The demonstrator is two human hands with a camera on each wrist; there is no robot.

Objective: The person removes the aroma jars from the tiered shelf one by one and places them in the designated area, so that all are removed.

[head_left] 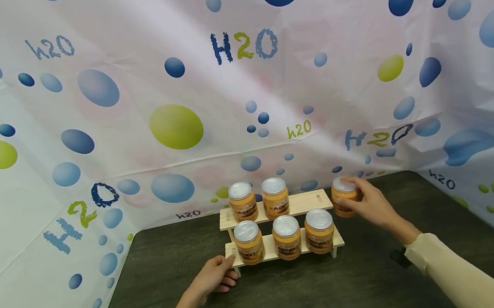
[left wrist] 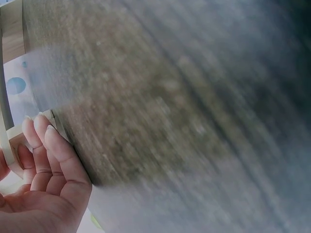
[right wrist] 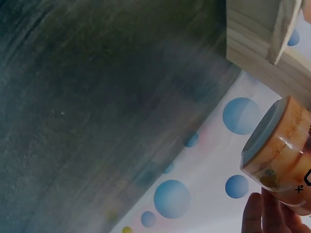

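- Head view: the fingers (head_left: 351, 197) of the right hand (head_left: 372, 206) curl round an orange jar (head_left: 343, 196) with a silver lid, holding it just beside the right end of the upper step of a wooden rack (head_left: 307, 202). The fingers of the left hand (head_left: 216, 276) are loosely bent against the rack's lower left corner, gripping nothing that can be seen.
- Head view: two jars (head_left: 258, 199) stand on the upper step and three jars (head_left: 284, 236) on the lower one, all upright. The rack sits at the back of a dark wood-grain surface (head_left: 294, 298). A white sheet (head_left: 129, 112) printed with blue and green bubbles and "H2O" lettering walls the surface in behind and on both sides. Cream sleeves (head_left: 459, 271) cover both forearms.
- Left wrist view: the left-hand fingers (left wrist: 48, 145) lie nearly straight and close together, tips touching a pale wooden edge (left wrist: 51, 119); the dark surface (left wrist: 184, 121) is blurred.
- Right wrist view: fingertips (right wrist: 265, 216) press the jar (right wrist: 277, 150), which is tilted, near the rack's end (right wrist: 262, 43), over the surface (right wrist: 97, 97) and bubble sheet (right wrist: 204, 179).
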